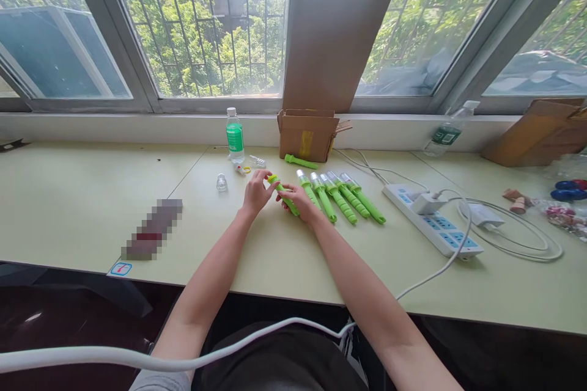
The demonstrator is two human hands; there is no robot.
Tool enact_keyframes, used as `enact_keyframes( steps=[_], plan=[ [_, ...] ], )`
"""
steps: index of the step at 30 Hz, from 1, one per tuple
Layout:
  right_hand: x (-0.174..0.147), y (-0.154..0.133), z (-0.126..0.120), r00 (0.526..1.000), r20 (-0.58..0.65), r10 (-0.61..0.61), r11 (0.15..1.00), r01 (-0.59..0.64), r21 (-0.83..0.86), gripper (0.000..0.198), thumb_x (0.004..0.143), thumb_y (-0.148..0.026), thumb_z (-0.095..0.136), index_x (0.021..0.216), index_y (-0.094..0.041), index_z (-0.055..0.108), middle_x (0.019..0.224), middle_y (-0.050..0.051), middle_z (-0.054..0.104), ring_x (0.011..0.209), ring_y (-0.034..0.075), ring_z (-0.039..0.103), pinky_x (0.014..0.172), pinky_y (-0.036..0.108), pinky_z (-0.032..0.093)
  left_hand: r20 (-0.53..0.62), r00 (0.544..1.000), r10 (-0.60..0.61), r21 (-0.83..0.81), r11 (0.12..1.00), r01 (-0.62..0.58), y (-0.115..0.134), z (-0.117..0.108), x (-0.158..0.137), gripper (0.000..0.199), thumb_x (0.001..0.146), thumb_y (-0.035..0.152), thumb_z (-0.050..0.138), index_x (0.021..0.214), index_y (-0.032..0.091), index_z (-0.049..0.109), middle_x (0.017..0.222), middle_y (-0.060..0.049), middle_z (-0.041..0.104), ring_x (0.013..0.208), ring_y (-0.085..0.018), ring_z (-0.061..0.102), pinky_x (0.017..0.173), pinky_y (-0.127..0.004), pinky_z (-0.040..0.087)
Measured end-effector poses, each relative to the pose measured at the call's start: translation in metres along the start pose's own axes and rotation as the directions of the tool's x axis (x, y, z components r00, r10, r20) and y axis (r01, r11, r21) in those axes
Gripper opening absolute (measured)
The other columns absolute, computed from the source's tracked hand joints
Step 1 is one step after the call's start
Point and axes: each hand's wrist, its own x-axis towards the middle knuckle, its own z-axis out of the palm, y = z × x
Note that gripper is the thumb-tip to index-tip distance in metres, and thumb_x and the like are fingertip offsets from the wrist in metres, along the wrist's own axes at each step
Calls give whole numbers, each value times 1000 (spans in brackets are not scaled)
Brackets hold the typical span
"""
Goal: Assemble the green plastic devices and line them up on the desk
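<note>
Green plastic stick [290, 205] is held, slim and bright, yellow collar [273, 179] seen at the upper end. Midsection partly covered by fingers; fine detail too small to be read.

Stick is held above the table [257, 256], tilted, collar end up-left, lower end down-right. Collar end is pinched between thumb and fingers of the left hand [257, 193]. Shaft is gripped further down by the right hand [299, 198], fingers curled about it, lower tip left sticking out below. Both grips are closed on the same stick, hands almost meeting.

Just right of the right hand, five green sticks with clear tops [338, 197] are laid side by side, slanted; the nearest is partly overlapped by that hand. Another green piece [300, 162] is lying in front of the cardboard box [306, 134]. To the left of the left hand, a small clear cap [222, 182] is set apart; behind, a yellow ring piece [243, 169] and a small clear part [257, 162] are placed near the green-labelled bottle [235, 139]. Further right, the power strip [440, 229] is plugged with a white adapter [426, 203]. Lower left, a pixelated object [153, 229] cannot be identified. The left forearm is crossed by a thick white cable [114, 355] in the foreground.
</note>
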Motion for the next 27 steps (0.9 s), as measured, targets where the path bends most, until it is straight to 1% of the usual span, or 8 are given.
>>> enact_keyframes(
  steps=[4, 10, 14, 17, 20, 23, 27],
  plan=[
    [0, -1, -1, 1000, 16, 6, 1000, -6, -4, 35, 66, -38, 72, 93, -17, 60, 72, 3, 66, 45, 8, 49, 37, 21, 34, -11, 1000, -12, 4, 1000, 12, -2, 1, 1, 27, 78, 38, 65, 95, 20, 56, 88, -2, 59, 49, -7, 46, 60, -27, 44],
    [-1, -2, -4, 998, 56, 21, 1000, -21, -3, 34, 67, -38, 71, 92, -17, 62, 71, 4, 65, 44, 8, 48, 37, 20, 32, -23, 999, -24, -14, 1000, 23, -5, 3, 4, 29, 74, 37, 69, 94, 20, 56, 79, -1, 59, 58, -11, 53, 60, -26, 44],
    [0, -2, -5, 996, 79, 32, 999, -35, 36, 35, 66, -38, 71, 93, -17, 62, 72, 3, 65, 45, 8, 48, 37, 20, 32, -27, 1000, -14, -29, 999, 13, -3, 2, 3, 33, 73, 40, 70, 94, 20, 56, 80, -1, 59, 52, -9, 49, 59, -26, 44],
    [0, -3, -6, 996, 77, 49, 997, -53, 59, 37, 65, -40, 72, 93, -18, 62, 72, 3, 65, 45, 8, 48, 38, 20, 33, -34, 999, 14, -52, 998, -16, 2, 1, 2, 29, 76, 41, 66, 94, 20, 56, 88, -2, 58, 48, -6, 46, 58, -26, 44],
    [1, -2, -7, 995, 88, 54, 995, -61, 80, 35, 65, -41, 71, 89, -17, 63, 72, 4, 65, 47, 9, 50, 41, 21, 36, -46, 999, 25, -68, 997, -28, 5, 1, 0, 26, 79, 40, 63, 94, 20, 57, 93, -3, 57, 47, -4, 45, 58, -25, 44],
    [2, -1, -7, 995, 92, 49, 995, -57, 87, 32, 66, -41, 71, 84, -16, 64, 75, 6, 66, 50, 10, 53, 43, 22, 38, -66, 998, 21, -66, 998, -25, 5, 1, 1, 27, 79, 41, 64, 93, 20, 57, 90, -2, 56, 46, -4, 44, 57, -25, 44],
    [3, 1, -6, 999, 38, 36, 997, -38, 61, 30, 65, -42, 72, 78, -16, 64, 75, 5, 65, 53, 11, 55, 43, 22, 40, -89, 996, 11, -72, 997, -18, 2, 2, 2, 27, 76, 40, 66, 91, 19, 57, 83, -1, 57, 47, -6, 44, 56, -25, 43]
  ],
)
